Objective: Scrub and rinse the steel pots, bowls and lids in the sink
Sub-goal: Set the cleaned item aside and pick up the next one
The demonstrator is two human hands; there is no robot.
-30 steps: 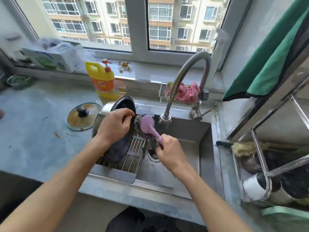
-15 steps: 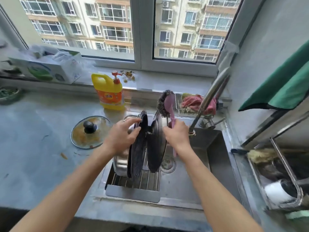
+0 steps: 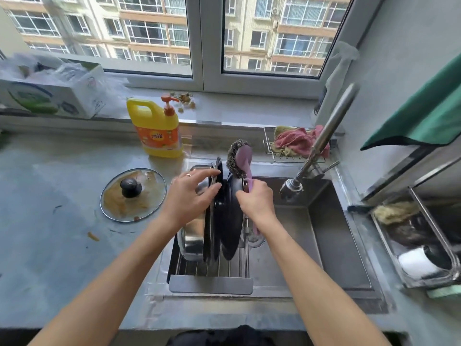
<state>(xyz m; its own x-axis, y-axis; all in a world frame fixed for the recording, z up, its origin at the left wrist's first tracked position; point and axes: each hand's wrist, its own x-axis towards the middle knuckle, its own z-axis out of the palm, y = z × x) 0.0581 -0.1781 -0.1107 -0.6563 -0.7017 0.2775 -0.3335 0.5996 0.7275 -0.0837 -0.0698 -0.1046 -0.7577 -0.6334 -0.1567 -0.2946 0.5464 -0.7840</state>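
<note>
Two dark lids [image 3: 225,218] stand on edge on the sink's rack [image 3: 212,270], beside a steel pot [image 3: 193,236]. Left hand [image 3: 190,198], fingers spread, touches one lid's rim. Right hand [image 3: 257,199] grips a purple-handled scrubber [image 3: 239,158].

Two-pane window [image 3: 249,36] w/ white frame fills the top; daylight bright, apt blocks w/ beige facades outside; pale windowsill [image 3: 249,108] runs below it, carrying a white cardboard box [image 3: 57,96] at left; grey stone-look countertop [image 3: 50,221] spreads left and along the front edge; plain light wall [image 3: 404,71] at right, a green cloth [image 3: 429,113] hanging over a metal rack [image 3: 424,221] beside it; dark floor area barely visible at the bottom edge.
</note>
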